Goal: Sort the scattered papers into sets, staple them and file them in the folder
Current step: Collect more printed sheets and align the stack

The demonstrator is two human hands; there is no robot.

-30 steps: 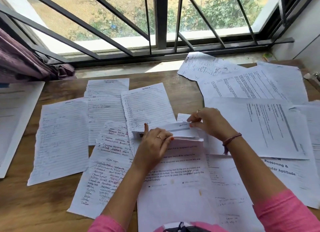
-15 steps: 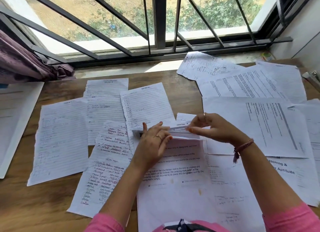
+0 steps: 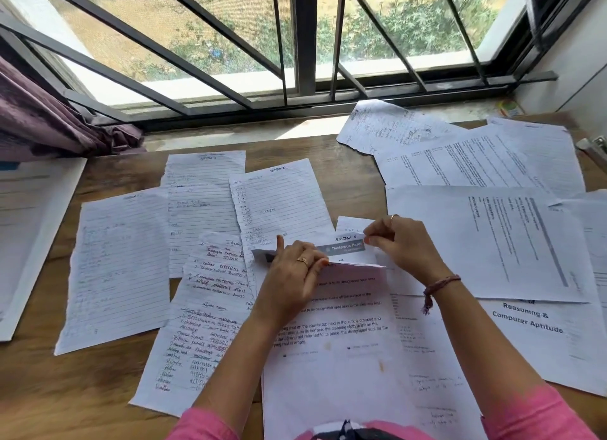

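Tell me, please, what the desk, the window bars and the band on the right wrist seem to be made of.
Desk: wood or wood-look laminate, brown grain, slight sheen. Window bars: probably metal, dark grey paint, straight slim sections. Wrist band: looks like braided thread, reddish, with a loose hanging end.

I read "SECTION 5", handwritten, and "Dexterous Hand" on a grey band of the folded white printed sheet (image 3: 345,246) at centre. At lower right, the white printed page (image 3: 532,328) says "Reasoning & Computer Aptitude".
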